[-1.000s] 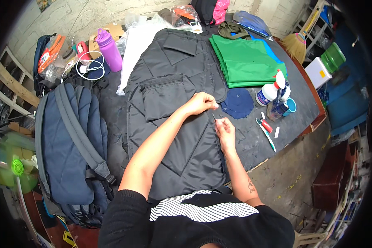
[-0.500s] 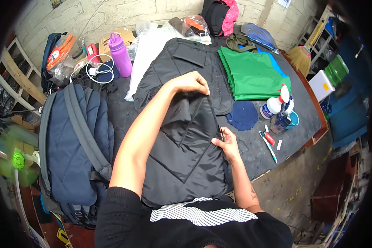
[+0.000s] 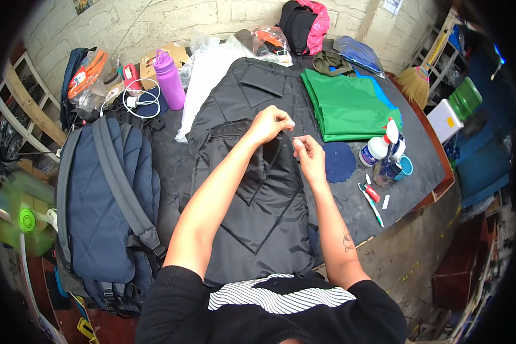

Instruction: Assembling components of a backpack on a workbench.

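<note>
Black fabric panel (image 3: 258, 212), on tabletop (image 3: 350, 200); your left hand (image 3: 272, 124) and right hand (image 3: 310, 160) pinched narrow near its edge (contents too small to tell); seemingly edge work, next calling for steadiness.

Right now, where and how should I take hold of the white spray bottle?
Grasp the spray bottle around its rounded white body, just below the spray head. Your right grip should probably come from the left: the bottle looks upright, the dark blue cloth on that side lies flat, while a see-through container and blue cup crowd its right.
</note>
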The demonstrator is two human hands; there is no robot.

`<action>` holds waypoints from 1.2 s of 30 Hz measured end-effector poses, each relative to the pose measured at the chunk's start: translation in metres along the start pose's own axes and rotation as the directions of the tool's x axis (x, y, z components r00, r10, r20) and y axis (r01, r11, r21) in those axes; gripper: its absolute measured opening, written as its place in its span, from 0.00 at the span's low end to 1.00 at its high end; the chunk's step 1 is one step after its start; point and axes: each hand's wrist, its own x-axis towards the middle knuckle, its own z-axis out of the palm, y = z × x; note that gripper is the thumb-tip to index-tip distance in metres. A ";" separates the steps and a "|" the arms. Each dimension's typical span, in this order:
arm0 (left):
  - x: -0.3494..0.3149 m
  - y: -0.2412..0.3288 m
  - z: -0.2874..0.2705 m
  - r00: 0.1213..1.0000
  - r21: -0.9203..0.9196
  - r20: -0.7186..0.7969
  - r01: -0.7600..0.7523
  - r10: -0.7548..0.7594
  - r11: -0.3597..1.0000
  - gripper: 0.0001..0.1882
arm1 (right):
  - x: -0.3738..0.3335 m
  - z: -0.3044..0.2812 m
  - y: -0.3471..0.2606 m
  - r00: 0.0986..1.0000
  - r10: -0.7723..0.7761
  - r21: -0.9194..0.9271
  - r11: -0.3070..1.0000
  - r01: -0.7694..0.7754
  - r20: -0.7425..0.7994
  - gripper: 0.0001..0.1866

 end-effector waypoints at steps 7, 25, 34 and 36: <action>0.001 -0.002 -0.003 0.999 -0.048 -0.032 -0.015 0.014 0.999 0.13 | 0.011 0.006 0.019 0.999 0.010 -0.051 0.999 -0.008 0.047 0.12; -0.146 -0.044 -0.078 0.828 -0.505 -0.003 0.483 -0.561 0.715 0.30 | -0.006 -0.040 0.067 0.978 -0.174 -0.176 0.973 0.152 -0.119 0.24; -0.205 -0.059 -0.033 0.636 0.195 -0.763 0.398 -0.116 0.897 0.15 | -0.046 -0.006 0.044 0.979 -0.139 -0.400 0.897 0.187 0.147 0.28; -0.238 -0.061 -0.053 0.681 -0.101 -0.440 0.609 -0.585 0.786 0.18 | -0.057 -0.006 0.040 0.979 -0.098 -0.409 0.898 0.165 0.179 0.25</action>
